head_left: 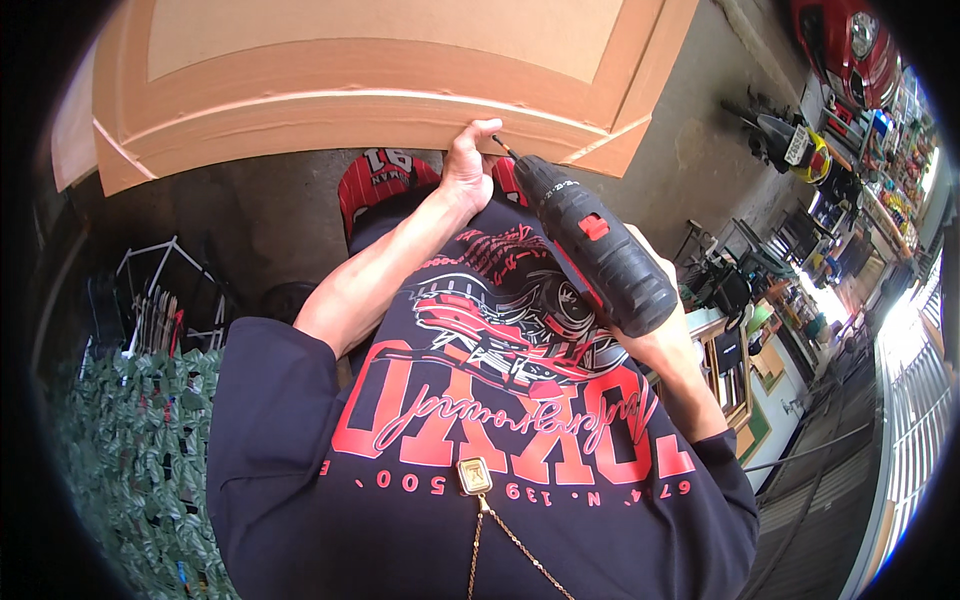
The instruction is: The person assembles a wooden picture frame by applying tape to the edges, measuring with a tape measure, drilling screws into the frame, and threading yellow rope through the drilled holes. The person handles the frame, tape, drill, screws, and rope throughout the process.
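A black cordless drill (598, 240) with red parts is in my right hand (660, 325), whose fingers are mostly hidden behind the drill body. The drill points up and to the left. Its thin bit (502, 144) meets or nearly meets the near edge of a framed wooden panel (330, 118); I cannot tell whether it has entered the wood. My left hand (468, 168) grips that same edge just left of the bit. The thumb lies against the edge face, and the other fingers are largely out of sight behind it.
Leafy green artificial screening (150, 470) and a white metal rack (165, 290) stand at the left. To the right are a motorcycle (800, 145), a red vehicle (850, 50) and cluttered shelving. Concrete floor (690, 110) shows beside the panel. A chain necklace (515, 545) hangs over my shirt.
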A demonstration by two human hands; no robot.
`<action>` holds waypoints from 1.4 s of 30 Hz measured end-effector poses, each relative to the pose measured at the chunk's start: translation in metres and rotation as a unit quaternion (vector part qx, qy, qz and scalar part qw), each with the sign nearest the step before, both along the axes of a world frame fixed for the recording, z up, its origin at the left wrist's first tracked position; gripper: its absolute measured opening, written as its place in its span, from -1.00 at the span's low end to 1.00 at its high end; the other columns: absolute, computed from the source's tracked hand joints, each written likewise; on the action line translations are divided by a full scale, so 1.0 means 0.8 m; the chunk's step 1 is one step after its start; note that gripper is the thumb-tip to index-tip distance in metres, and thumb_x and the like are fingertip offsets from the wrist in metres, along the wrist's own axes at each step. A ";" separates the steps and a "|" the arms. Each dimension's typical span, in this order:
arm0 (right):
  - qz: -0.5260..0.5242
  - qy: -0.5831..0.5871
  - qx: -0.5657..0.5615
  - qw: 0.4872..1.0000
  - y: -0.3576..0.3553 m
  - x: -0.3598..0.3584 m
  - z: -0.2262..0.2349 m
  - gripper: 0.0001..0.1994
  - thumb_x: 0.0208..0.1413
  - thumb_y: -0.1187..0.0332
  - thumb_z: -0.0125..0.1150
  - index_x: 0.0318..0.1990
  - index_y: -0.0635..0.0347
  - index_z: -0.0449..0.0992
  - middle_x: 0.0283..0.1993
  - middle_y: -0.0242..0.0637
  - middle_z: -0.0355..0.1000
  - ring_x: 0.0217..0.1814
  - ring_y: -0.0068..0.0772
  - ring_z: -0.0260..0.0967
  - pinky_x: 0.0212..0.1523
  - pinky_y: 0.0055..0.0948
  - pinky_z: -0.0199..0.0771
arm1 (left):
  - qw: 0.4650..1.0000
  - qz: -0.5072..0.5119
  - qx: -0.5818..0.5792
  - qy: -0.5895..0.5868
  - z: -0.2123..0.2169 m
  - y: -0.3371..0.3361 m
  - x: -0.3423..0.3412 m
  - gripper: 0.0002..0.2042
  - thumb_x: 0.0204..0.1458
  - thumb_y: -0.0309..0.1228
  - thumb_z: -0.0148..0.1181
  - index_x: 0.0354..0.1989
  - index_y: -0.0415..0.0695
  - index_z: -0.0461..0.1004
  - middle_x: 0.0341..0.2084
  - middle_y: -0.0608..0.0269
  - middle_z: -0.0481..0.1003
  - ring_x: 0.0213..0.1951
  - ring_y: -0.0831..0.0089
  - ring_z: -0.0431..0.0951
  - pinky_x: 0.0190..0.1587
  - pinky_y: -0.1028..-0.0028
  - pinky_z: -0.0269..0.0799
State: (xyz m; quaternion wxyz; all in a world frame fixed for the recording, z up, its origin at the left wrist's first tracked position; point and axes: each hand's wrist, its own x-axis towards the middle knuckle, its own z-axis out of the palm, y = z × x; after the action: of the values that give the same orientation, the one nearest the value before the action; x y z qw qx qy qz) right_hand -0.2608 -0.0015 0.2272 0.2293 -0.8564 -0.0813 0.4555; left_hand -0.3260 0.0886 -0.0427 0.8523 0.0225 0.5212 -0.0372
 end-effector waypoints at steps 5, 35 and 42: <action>-0.031 0.031 -0.033 0.999 0.004 0.000 0.001 -0.47 -0.22 0.57 0.39 0.01 0.31 0.40 -0.08 -0.07 0.47 -0.03 -0.08 0.47 0.05 -0.37 0.41 | 1.000 -0.013 0.001 0.007 -0.013 -0.005 0.000 -0.64 -0.19 -0.34 0.33 -0.18 -0.09 0.42 -0.27 0.24 0.46 -0.17 0.31 0.44 -0.05 0.28 0.38; -0.007 0.020 -0.040 0.999 0.009 0.012 -0.001 -0.44 -0.27 0.59 0.33 0.03 0.30 0.40 -0.08 -0.08 0.47 -0.07 -0.16 0.48 0.03 -0.38 0.42 | 1.000 -0.015 0.011 0.023 -0.007 -0.006 0.009 -0.66 -0.17 -0.35 0.32 -0.19 -0.08 0.39 -0.31 0.24 0.44 -0.22 0.27 0.46 -0.10 0.20 0.45; -0.018 0.032 -0.032 0.999 0.014 0.014 0.000 -0.45 -0.27 0.59 0.34 0.02 0.30 0.40 -0.04 -0.07 0.45 0.00 -0.12 0.46 0.08 -0.37 0.40 | 1.000 -0.018 -0.015 0.020 -0.005 -0.007 0.009 -0.69 -0.26 -0.36 0.36 -0.29 -0.06 0.46 -0.35 0.36 0.45 -0.26 0.48 0.42 -0.15 0.44 0.31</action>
State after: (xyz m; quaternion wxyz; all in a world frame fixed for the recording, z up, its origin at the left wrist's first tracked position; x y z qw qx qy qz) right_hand -0.2496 0.0097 0.2275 0.2122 -0.8498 -0.0439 0.4806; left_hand -0.3186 0.0828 -0.0468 0.8411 0.0179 0.5372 -0.0608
